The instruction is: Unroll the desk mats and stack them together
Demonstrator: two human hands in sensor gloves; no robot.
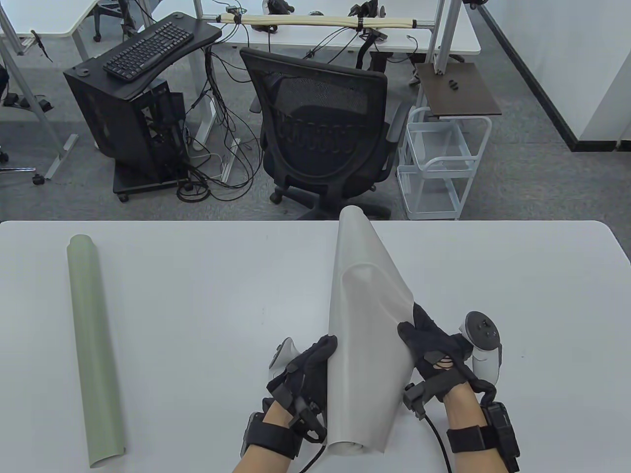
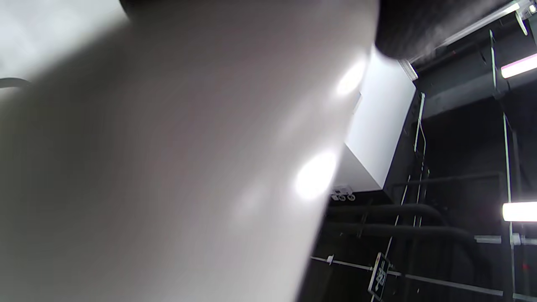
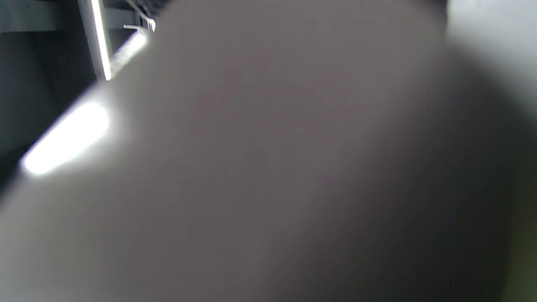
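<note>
Your table [image 1: 197, 295] is a plain, pale grey-white. The mat [image 1: 367, 305] in the middle is light grey with no pattern; in both wrist views it looks like a blurry grey sheet with bright white spots of light. The rolled mat [image 1: 93, 345] on your left side is soft pale green, plain too. Your left hand [image 1: 308, 369] and right hand [image 1: 434, 345] wear black gloves, and each carries a white and grey tracker. Behind the table you see a black chair [image 1: 320, 133], a black keyboard [image 1: 148, 49], a white wire cart [image 1: 438, 162] and a grey floor [image 1: 532, 162].
</note>
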